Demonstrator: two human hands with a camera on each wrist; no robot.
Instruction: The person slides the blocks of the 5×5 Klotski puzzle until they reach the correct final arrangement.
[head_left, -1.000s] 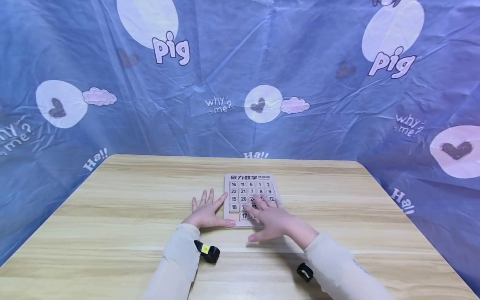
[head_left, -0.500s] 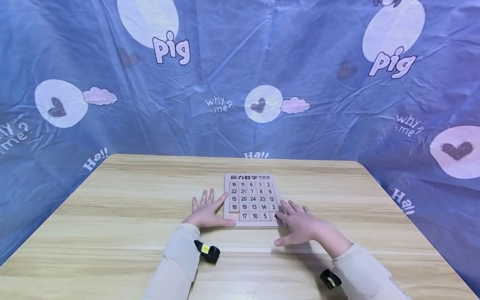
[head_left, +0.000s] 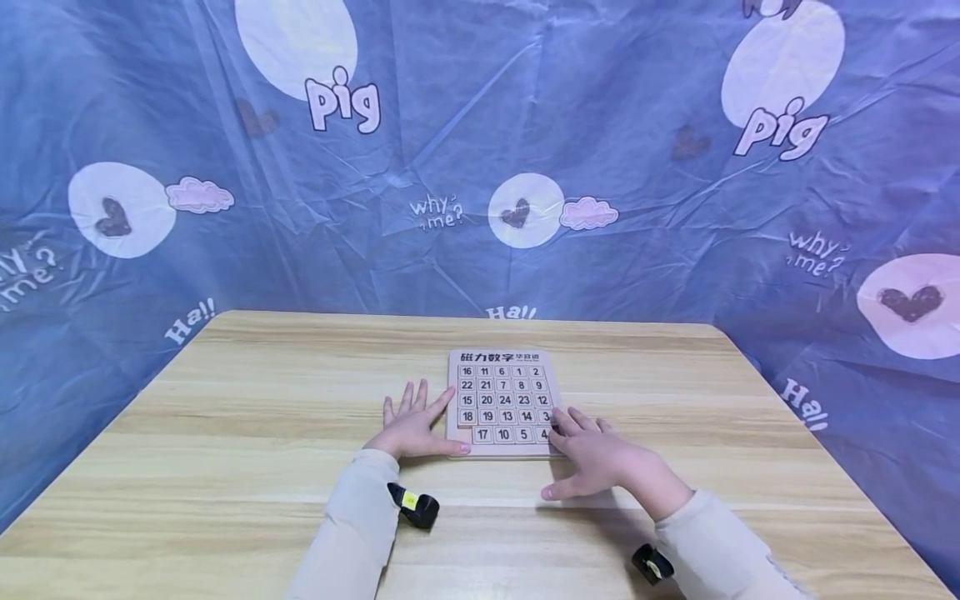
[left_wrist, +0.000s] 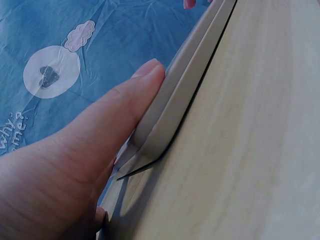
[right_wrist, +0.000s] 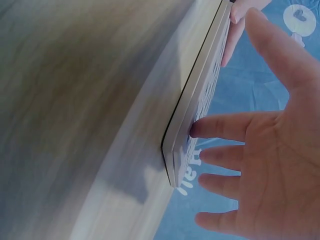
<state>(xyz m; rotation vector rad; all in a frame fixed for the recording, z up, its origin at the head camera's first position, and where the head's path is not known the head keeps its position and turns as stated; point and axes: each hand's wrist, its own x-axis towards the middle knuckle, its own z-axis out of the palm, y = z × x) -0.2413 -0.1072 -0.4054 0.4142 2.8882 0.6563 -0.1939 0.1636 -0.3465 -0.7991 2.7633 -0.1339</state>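
A flat board [head_left: 510,451] lies on the wooden desk [head_left: 247,475], a little beyond the person's two hands, with a line of printed characters along its far edge. Square number tiles [head_left: 505,401] fill it in five rows; the farthest reads 16, 11, 6, 1, 2. In the nearest row, a gap at the left end comes before tile 17 [head_left: 482,435], then 10, 5 and 4 (these sit slightly left of the tiles above them).

The left hand [head_left: 411,431] is spread at the board's left side, fingers straight and grasping nothing; its thumb [left_wrist: 150,75] rests on the near left corner, and the index fingertip meets the left edge. The right hand [head_left: 596,461] is likewise unclenched, fingers extended at the near right corner. Its index fingertip touches the board beside tile 4 [head_left: 543,435], while the thumb points away, apart from the board; in the right wrist view the other fingers look straight too.

Pale sleeves [head_left: 345,525] cover both arms, and a small black device [head_left: 422,509] shows at each wrist. Behind the desk hangs a creased blue cloth [head_left: 645,279] printed with hearts, pink clouds and words such as "pig".
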